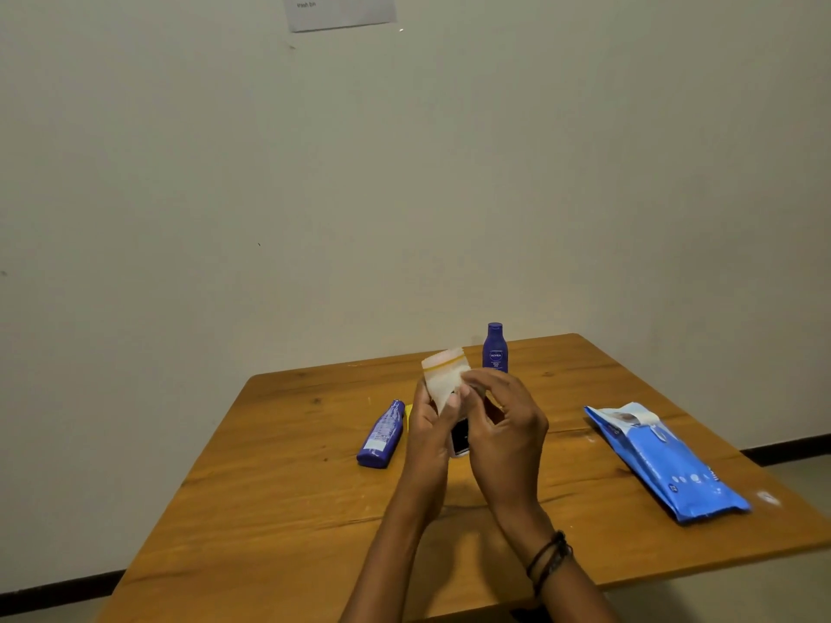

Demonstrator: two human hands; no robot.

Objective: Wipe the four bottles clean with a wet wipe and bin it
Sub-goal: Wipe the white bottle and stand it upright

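Above the middle of the table my left hand [425, 427] grips a white bottle [460, 438] with a dark label, tilted with its base towards me. A whitish wet wipe [443, 375] with a yellow band showing through it covers the bottle's upper part. My right hand [503, 424] pinches the wipe against the bottle. A dark blue bottle [382, 436] lies on its side to the left of my hands. Another dark blue bottle [494, 348] stands upright near the table's far edge. A sliver of something yellow [408, 415] peeks out behind my left hand.
A blue pack of wet wipes [665, 460] lies on the right side of the wooden table [279, 487], its flap lifted. The table stands against a plain wall with a paper sheet [341, 9] pinned high up. No bin is in view.
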